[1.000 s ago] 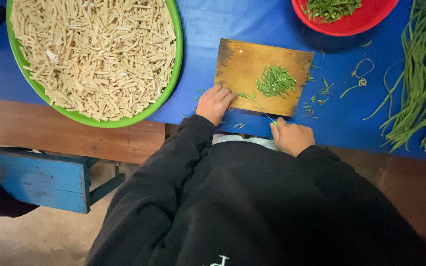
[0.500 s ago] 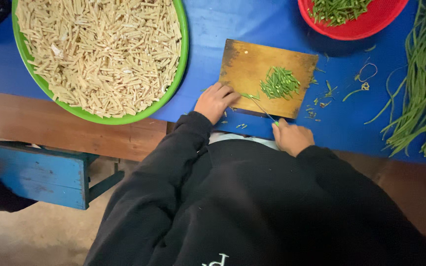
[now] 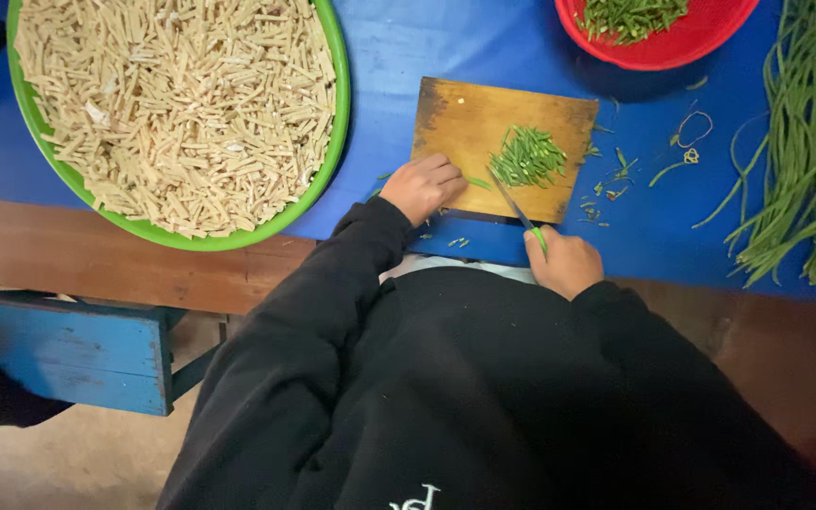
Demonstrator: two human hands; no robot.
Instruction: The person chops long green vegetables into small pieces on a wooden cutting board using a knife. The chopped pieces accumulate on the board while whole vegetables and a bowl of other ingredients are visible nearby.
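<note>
I see a big green basin of pale strips [image 3: 177,109] at the blue table's [image 3: 389,47] left end, whole long beans [image 3: 809,161] at its right. On the wooden cutting board [image 3: 469,127] by the near edge, my left hand [image 3: 422,187] curls narrow over a bean piece [image 3: 477,182], and my right hand [image 3: 567,262] grips a green-handled knife [image 3: 519,212] beside the chopped beans [image 3: 526,156].

A blue cloth [image 3: 484,42] is covering the wooden table [image 3: 96,250]. A green tray [image 3: 238,231] of pale cut sticks is sitting at nine o'clock, and a cutting board [image 3: 455,123] is lying at the centre. A red basket [image 3: 701,42] is resting at one o'clock. Long green beans [image 3: 805,161] are sprawling at three o'clock, with green scraps [image 3: 616,179] between them and the board.
</note>
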